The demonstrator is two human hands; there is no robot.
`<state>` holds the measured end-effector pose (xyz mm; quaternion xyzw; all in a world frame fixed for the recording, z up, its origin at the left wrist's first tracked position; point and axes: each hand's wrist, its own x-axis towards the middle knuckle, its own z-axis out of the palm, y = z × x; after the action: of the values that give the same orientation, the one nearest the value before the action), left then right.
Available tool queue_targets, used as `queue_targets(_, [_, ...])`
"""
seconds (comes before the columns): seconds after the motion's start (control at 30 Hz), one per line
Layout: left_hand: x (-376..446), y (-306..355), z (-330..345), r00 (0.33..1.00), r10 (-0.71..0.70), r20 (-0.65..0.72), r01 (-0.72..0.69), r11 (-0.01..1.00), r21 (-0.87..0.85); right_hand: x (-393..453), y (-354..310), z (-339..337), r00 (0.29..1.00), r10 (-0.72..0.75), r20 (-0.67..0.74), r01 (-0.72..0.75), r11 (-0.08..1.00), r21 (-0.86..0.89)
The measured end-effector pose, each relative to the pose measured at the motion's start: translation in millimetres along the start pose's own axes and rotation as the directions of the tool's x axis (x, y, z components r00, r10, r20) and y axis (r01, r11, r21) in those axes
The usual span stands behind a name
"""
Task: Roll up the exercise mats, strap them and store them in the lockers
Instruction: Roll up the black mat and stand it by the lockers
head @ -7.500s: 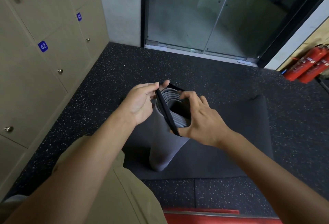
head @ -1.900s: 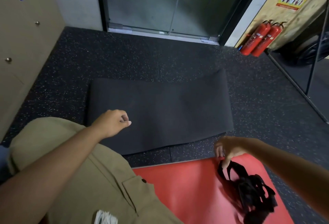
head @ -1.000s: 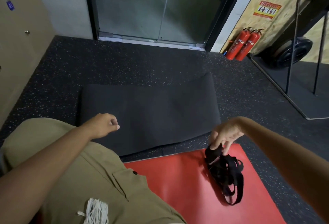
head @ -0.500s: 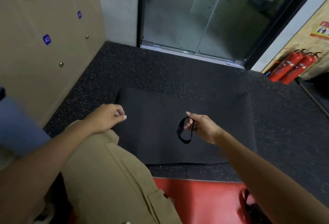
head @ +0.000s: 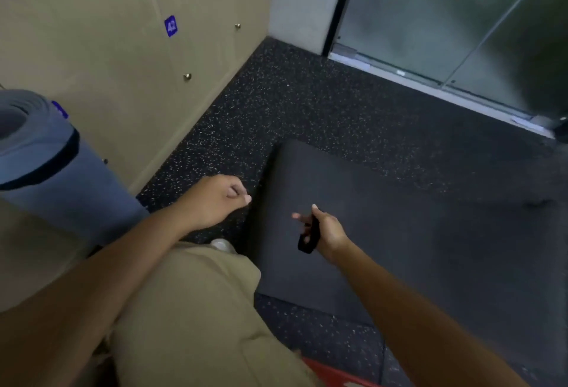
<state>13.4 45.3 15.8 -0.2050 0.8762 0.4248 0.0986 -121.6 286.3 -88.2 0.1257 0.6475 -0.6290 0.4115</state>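
My right hand (head: 326, 230) pinches a black strap (head: 307, 243); my left hand (head: 215, 199) is curled and empty. The grey mat (head: 52, 159) stands rolled and banded beside the lockers (head: 123, 48), not inside. The black mat (head: 399, 217) lies flat on the floor (head: 307, 94). My judgement: roll it tight, edges flush, then band it.

Blue tag (head: 171, 26) on locker door (head: 92, 33) reads "42"; other tags illegible.
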Motion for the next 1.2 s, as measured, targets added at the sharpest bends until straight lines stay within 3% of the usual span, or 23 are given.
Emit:
queue_targets(0.1, [22, -30, -7, 0.999, -0.036, 0.01, 0.035, 0.999, 0.024, 55, 22, 31, 0.999, 0.012, -0.032, -0.023, 0.935, -0.354])
queue_targets(0.27, [60, -81, -2, 0.992, -0.1, 0.072, 0.095, 0.993, 0.071, 140, 74, 68, 0.981, -0.038, -0.189, -0.116, 0.666, -0.737])
queue_targets(0.4, [89, -102, 5, 0.989, -0.108, 0.102, 0.101, 0.992, 0.075, 163, 100, 93, 0.954, 0.062, -0.294, -0.286, 0.49, -0.824])
queue_targets(0.7, [124, -130, 35, 0.979, -0.131, 0.156, 0.118, 0.989, 0.087, 196, 139, 124, 0.876, -0.02, -0.482, -0.471, 0.183, -0.863])
queue_targets(1.07, [110, -155, 47, 0.963, -0.188, 0.192, 0.184, 0.982, 0.043, 187, 137, 87, 0.914, -0.088, -0.396, -0.354, 0.302, -0.885])
queue_targets(1.13, [109, -154, 54, 0.96, -0.181, 0.213, 0.174, 0.984, 0.047, 176, 143, 71, 0.885, -0.092, -0.455, -0.39, 0.386, -0.836])
queue_targets(1.2, [109, -150, 60, 0.958, -0.173, 0.227, 0.163, 0.985, 0.064, 161, 157, 51, 0.799, -0.002, -0.601, -0.504, 0.542, -0.673])
